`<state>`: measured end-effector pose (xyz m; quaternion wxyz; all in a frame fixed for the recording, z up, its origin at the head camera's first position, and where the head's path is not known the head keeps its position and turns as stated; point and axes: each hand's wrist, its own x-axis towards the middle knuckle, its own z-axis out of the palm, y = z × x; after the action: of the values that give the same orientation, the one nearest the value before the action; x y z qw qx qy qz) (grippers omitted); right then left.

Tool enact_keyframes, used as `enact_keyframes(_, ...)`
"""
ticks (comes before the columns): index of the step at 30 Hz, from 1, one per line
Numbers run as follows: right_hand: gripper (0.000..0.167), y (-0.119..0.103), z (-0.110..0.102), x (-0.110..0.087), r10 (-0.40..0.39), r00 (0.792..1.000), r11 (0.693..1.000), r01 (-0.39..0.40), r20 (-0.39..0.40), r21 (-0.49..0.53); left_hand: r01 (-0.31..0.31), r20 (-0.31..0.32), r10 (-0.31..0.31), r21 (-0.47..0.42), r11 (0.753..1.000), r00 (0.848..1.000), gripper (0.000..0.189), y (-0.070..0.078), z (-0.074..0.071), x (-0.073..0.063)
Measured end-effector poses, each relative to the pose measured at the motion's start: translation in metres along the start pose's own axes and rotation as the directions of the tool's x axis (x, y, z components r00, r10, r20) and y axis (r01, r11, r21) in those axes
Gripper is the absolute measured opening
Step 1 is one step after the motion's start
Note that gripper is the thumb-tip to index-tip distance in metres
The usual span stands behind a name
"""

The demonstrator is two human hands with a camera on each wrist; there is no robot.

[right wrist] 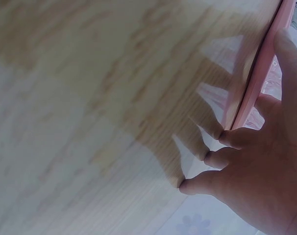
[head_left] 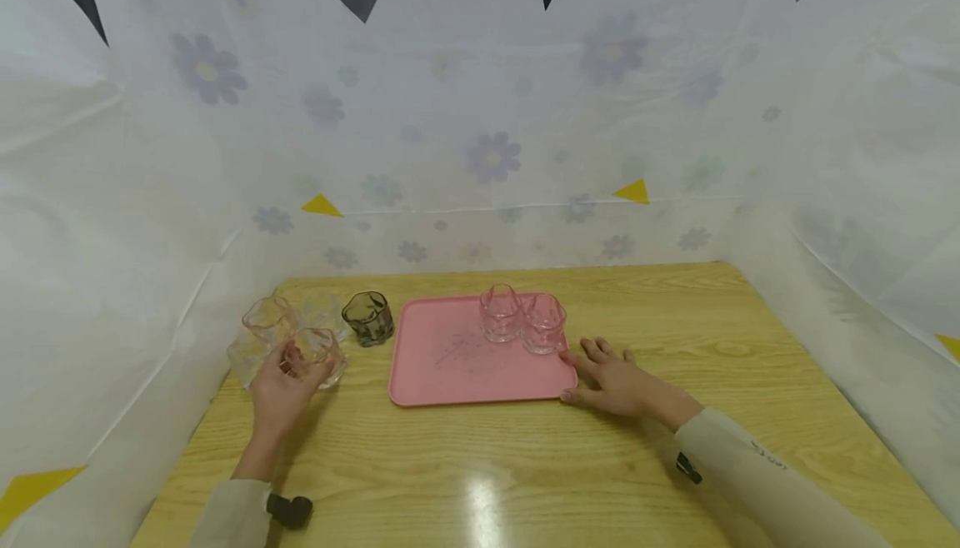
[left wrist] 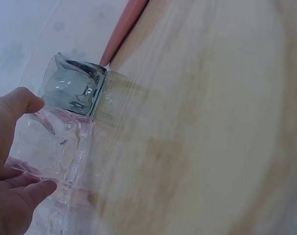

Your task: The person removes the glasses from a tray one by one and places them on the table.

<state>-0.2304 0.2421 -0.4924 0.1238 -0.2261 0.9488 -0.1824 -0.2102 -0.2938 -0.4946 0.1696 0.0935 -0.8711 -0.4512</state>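
At the left of the head frame we see the left hand (head_left: 279, 394), its grip pinching a pink glass (head_left: 324, 348) beside other glasses (head_left: 268, 316) that overlap too much for us to count surely. A dark glass (head_left: 368, 319) stands upright just right of them. Mid-frame, the tray (head_left: 423, 377) on the surface (head_left: 420, 465) carries two glasses (head_left: 500, 316); the right hand (head_left: 618, 386), grip spread loose, rests against its right edge.

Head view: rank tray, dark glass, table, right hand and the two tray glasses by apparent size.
1. Table
2. Tray
3. Right hand
4. Dark glass, left tray glass, right tray glass: too alike to rank
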Motion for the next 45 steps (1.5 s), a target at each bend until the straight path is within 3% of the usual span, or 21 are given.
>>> enact_keyframes(20,0.085,-0.002,-0.001,-0.001,-0.003,1.0,1.0,0.003,0.001,-0.002,0.013,-0.029,-0.011,0.047,0.999,1.0,0.093,0.004,-0.001,-0.004)
enact_keyframes(25,0.085,-0.003,-0.002,-0.001,-0.001,1.0,1.0,0.001,-0.004,-0.001,-0.024,-0.08,0.026,0.029,0.999,0.996,0.092,0.006,0.002,-0.004)
enact_keyframes(29,0.086,-0.002,-0.001,-0.001,0.001,1.0,1.0,-0.001,-0.001,0.002,-0.09,-0.123,0.091,0.011,0.996,0.988,0.09,0.009,0.002,-0.003)
enact_keyframes(36,0.087,0.0,0.001,-0.001,0.005,1.0,1.0,-0.005,0.002,-0.006,-0.214,-0.153,0.222,0.063,0.975,0.963,0.091,0.018,-0.001,-0.001)
enact_keyframes(38,0.087,0.0,0.001,-0.001,0.008,1.0,1.0,-0.008,0.003,-0.007,-0.257,-0.17,0.269,0.089,0.962,0.948,0.089,0.022,-0.002,0.0)
enact_keyframes(43,0.086,0.0,0.001,-0.001,0.008,1.0,1.0,-0.008,0.006,-0.001,-0.365,-0.236,0.388,0.134,0.921,0.891,0.081,0.029,-0.001,0.004)
enact_keyframes(45,0.086,0.0,0.001,0.0,0.007,1.0,1.0,-0.007,0.005,0.002,-0.39,-0.235,0.408,0.121,0.913,0.882,0.078,0.035,0.001,0.004)
